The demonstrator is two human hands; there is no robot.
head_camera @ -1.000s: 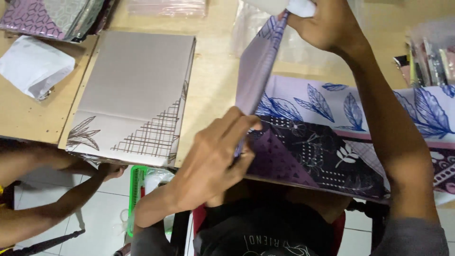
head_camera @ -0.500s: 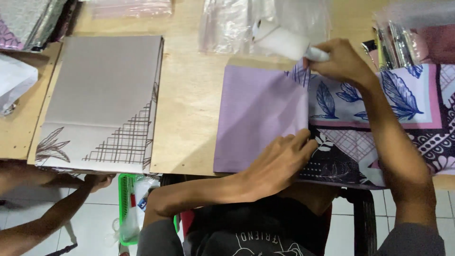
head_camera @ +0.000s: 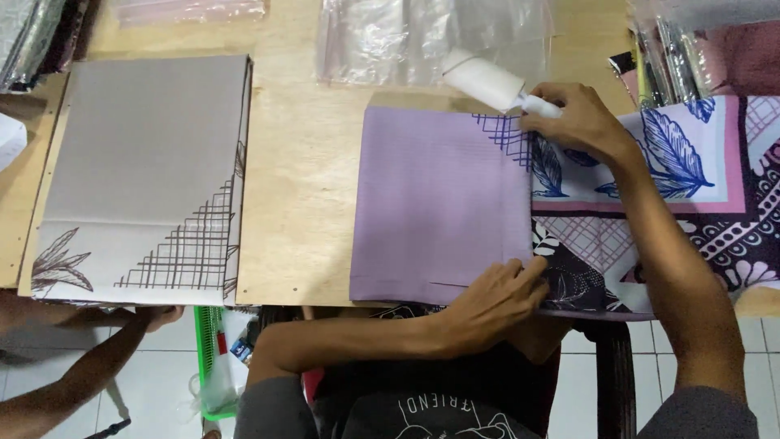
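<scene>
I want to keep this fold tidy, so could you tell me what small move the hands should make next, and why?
Probably sweep the left hand flat along the lilac folded panel to press its right edge. That hand rests at the lower corner of the fold, while the right hand, holding a white roller, pins the upper corner.

Grey short sleeves, bare forearms, dark shirt with pale printed lettering

patterned purple-and-navy leaf-print cloth (head_camera: 682, 187): cut off by right edge | grey folded cloth with grid print (head_camera: 146, 171): near corner overhangs table | another person's forearms (head_camera: 81, 358): cut by left edge | dark fabric stack (head_camera: 41, 32): mostly out of frame
</scene>
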